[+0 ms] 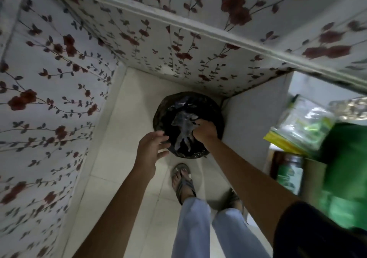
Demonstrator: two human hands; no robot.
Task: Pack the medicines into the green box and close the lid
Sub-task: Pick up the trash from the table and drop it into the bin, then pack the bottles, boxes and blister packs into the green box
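Note:
A round bin with a black liner stands on the floor in the corner. My right hand is over the bin, closed on a crumpled clear plastic wrapper that hangs into it. My left hand hovers at the bin's near-left rim, fingers spread, holding nothing. At the right edge, blurred, the green box rests on a surface, with a clear bag of green-and-white packets and a dark jar with a green label beside it.
Walls with a red flower pattern close in on the left and behind the bin. A white ledge rises right of the bin. My sandalled feet stand on pale floor tiles just before the bin.

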